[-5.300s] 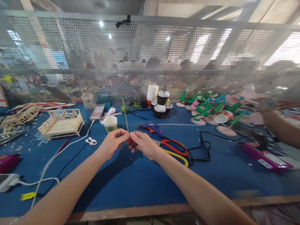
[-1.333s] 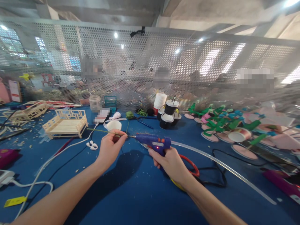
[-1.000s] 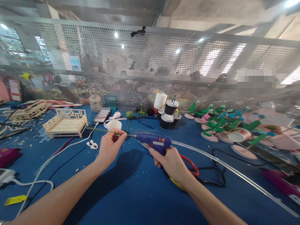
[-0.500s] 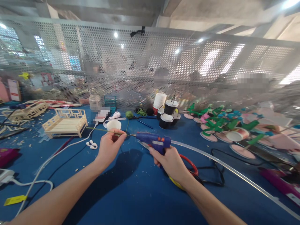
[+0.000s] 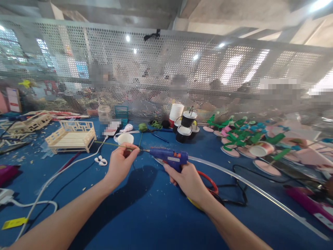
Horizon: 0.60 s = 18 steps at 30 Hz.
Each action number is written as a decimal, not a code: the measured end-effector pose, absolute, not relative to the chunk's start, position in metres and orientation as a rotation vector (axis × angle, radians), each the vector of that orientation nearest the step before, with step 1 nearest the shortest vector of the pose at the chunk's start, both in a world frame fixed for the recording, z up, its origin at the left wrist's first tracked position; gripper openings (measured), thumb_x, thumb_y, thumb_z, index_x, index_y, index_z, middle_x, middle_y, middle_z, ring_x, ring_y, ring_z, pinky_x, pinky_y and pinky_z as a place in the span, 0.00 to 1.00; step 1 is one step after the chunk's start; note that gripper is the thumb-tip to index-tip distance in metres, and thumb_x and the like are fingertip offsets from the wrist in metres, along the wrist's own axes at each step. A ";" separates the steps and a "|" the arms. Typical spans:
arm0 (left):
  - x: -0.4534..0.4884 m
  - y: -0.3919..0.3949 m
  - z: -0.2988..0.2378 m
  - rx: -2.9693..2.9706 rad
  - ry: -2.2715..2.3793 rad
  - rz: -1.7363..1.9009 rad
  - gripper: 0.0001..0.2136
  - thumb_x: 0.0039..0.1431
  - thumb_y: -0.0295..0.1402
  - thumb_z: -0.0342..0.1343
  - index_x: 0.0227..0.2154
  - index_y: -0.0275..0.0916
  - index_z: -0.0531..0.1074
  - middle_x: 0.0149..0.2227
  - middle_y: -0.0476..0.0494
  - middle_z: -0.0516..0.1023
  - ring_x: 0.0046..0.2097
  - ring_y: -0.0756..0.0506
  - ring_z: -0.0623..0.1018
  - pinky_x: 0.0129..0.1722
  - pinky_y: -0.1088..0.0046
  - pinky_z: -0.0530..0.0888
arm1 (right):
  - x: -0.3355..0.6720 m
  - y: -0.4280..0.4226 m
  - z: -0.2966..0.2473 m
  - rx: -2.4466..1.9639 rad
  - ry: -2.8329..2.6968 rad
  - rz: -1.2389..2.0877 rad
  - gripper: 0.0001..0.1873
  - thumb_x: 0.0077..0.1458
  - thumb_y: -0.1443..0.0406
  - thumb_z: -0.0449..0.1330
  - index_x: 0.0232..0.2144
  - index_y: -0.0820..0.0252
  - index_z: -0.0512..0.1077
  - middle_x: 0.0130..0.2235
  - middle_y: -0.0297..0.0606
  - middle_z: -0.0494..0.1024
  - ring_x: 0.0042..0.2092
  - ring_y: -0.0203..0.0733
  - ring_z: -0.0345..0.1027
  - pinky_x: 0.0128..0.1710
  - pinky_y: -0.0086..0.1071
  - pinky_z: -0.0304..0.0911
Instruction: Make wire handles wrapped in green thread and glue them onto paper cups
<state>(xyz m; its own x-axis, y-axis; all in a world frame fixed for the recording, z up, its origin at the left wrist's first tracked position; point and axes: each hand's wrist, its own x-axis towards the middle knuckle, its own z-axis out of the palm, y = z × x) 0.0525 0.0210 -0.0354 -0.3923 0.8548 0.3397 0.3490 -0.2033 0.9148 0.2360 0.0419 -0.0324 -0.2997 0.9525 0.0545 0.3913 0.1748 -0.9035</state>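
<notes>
My right hand (image 5: pixel 189 178) is wrapped round the grip of a blue hot glue gun (image 5: pixel 166 155), its nozzle pointing left. A long clear glue stick (image 5: pixel 234 173) runs out of its back. Thumb and fingers of my left hand (image 5: pixel 122 161) pinch a thin green stick (image 5: pixel 104 143), which lies nearly level and points left. The nozzle is at the stick's right end, close to my left fingertips; whether they touch I cannot tell. From there a strand of green yarn (image 5: pixel 141 139) rises to a green yarn ball (image 5: pixel 142 127).
A small wooden bench model (image 5: pixel 71 137) stands left, near a white cable (image 5: pixel 65 169). Behind my left hand is a white bowl (image 5: pixel 126 139). Small black buckets (image 5: pixel 183 133) stand at the back. Green felt pieces on pink discs (image 5: pixel 267 167) crowd the right. A perforated metal screen (image 5: pixel 145 76) closes off the back.
The view has shifted slightly, so everything sits a little further left. Both hands keep their holds, with the glue gun's nozzle still at the stick's end.
</notes>
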 end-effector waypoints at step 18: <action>0.050 0.021 -0.035 1.398 1.609 1.656 0.07 0.44 0.35 0.56 0.23 0.35 0.68 0.23 0.49 0.71 0.23 0.53 0.69 0.24 0.77 0.64 | 0.236 0.042 -0.032 -1.210 -1.798 1.077 0.15 0.46 0.59 0.53 0.15 0.61 0.62 0.12 0.31 0.63 0.16 0.32 0.58 0.17 0.25 0.58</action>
